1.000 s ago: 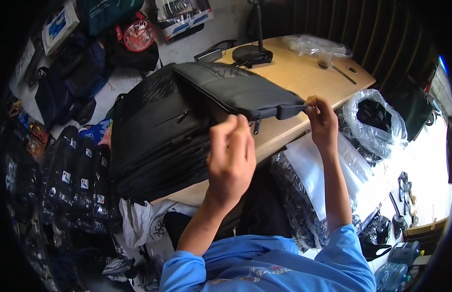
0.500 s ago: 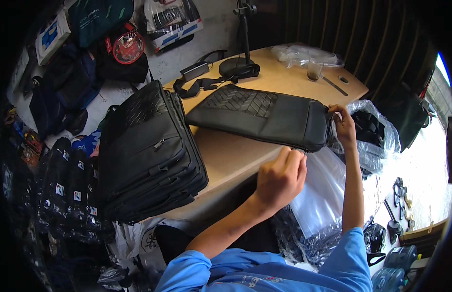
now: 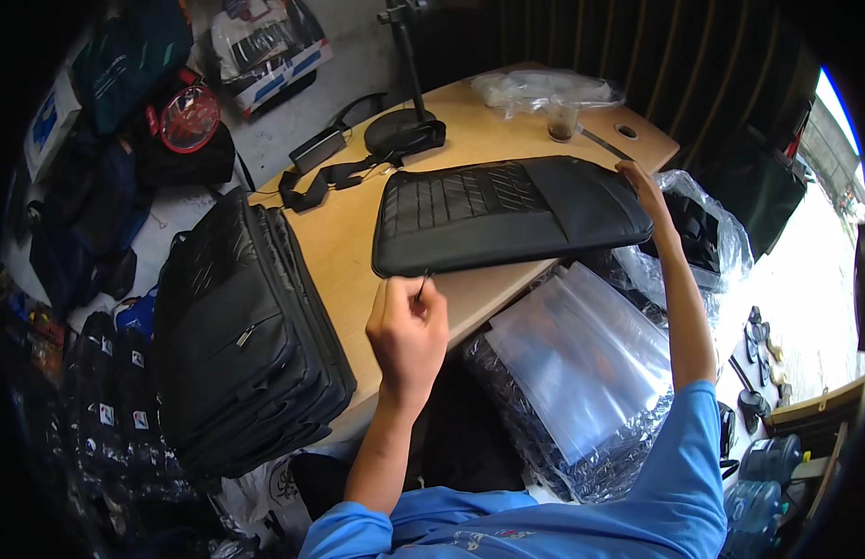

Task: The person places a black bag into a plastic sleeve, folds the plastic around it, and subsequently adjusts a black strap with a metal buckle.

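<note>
A flat black bag (image 3: 553, 228), its front part quilted and part smooth, lies tilted over the wooden table. My right hand (image 3: 644, 191) grips its right end, the fingers partly hidden behind the edge. At the bag's near left edge my left hand (image 3: 406, 321) is closed in a pinch on a small dark zipper pull (image 3: 423, 284). To the left, a stack of similar black bags (image 3: 232, 335) leans on the table; the front one has a small metal zipper pull (image 3: 247, 335).
On the table (image 3: 488, 289) are a stand with a round black base (image 3: 392, 135), a dark strap (image 3: 306, 193), a black box (image 3: 318, 149), a cup (image 3: 562, 123) and crumpled plastic (image 3: 549, 90). Clear plastic sleeves (image 3: 572, 363) lie below the table's edge. Wrapped bags (image 3: 111, 391) stand at the left.
My left hand has slid leftward along the bag's near edge, from its right end to its left end. The bag has turned slightly, and my right hand still holds its right end.
</note>
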Tool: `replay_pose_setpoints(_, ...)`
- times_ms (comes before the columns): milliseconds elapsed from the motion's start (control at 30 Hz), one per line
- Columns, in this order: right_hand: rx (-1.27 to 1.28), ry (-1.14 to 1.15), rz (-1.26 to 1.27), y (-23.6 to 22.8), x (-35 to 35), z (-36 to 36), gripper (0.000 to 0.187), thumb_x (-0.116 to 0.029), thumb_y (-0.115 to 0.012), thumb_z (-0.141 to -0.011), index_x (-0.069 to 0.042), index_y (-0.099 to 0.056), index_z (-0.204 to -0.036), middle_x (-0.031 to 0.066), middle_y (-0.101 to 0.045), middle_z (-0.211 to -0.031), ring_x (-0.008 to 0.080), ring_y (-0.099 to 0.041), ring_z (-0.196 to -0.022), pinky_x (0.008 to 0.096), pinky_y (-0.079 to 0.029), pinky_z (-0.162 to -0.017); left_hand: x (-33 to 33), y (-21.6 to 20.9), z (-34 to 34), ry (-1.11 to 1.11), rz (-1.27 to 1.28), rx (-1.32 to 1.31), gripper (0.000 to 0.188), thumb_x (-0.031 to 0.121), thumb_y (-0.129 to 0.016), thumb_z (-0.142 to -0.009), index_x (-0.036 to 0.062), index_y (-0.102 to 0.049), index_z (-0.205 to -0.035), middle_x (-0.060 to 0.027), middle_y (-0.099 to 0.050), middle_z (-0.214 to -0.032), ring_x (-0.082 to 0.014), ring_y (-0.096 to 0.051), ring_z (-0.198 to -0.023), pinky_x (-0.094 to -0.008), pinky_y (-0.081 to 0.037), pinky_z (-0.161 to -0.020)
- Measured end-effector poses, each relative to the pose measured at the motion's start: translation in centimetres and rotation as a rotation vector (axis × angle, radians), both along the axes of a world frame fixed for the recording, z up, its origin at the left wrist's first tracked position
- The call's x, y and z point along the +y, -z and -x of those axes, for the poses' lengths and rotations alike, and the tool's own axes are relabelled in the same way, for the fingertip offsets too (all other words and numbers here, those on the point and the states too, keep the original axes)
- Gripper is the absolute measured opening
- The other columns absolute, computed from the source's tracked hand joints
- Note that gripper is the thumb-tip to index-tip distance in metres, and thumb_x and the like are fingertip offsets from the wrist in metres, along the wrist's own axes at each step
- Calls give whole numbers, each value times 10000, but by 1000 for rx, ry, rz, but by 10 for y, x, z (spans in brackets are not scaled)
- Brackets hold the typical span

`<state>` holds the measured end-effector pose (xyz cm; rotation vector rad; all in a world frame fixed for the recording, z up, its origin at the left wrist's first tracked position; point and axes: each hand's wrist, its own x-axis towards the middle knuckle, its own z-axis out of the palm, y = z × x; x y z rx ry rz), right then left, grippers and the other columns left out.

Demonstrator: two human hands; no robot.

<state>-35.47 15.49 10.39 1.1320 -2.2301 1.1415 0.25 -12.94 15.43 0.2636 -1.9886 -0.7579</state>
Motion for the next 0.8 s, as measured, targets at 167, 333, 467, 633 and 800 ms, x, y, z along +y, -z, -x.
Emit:
replay_pose_setpoints(167,95,75,-391,-24,-18,9,238,-58,-480,-871,-110,-538,-1096,101,-555,-1067,316,-544,-1006,363,-448,-826,4,31,-29,-16,-67,-147,95,-2,-625,-771,-4,-530,-769,-91,-499,-609,-194,-512,-492,-308,-407,-463)
replay_pose_setpoints(333,196,23,-579,-40,-68,10,230,-125,-458,-897,-199,-549,-1096,42,-559,-1074,283,-587,-947,379,-479,-786,8,50,-54,22,59,-229,98,4,-632,-765,2,-538,-737,-75,-486,-584,-175,-471,-465,-298,-368,-439)
replay_pose_setpoints(467,273,-52,-739,-44,-96,12,212,-156,-462,-897,-232,-544,-1077,30,-561,-1036,268,-592,-914,392,-487,-739,9,65,-57,92,39,-265,84,5,-655,-754,20,-572,-761,-67,-511,-612,-157,-528,-472,-275,-415,-433)
replay_pose_setpoints(633,394,44,-803,-57,-168,-6,147,-137,-530,-820,-173,-602,-943,77,-613,-912,286,-598,-893,400,-489,-727,3,76,-60,80,124,-268,109,38,-671,-761,24,-592,-835,-54,-531,-640,-148,-530,-469,-266,-429,-436)
replay_pose_setpoints(800,308,-311,-385,-63,-317,-63,115,-113,-543,-781,-116,-576,-892,106,-623,-896,309,-607,-832,438,-476,-673,8,78,-72,85,28,-274,269,101,-710,-750,26,-595,-982,-30,-545,-635,-131,-513,-464,-255,-420,-432)
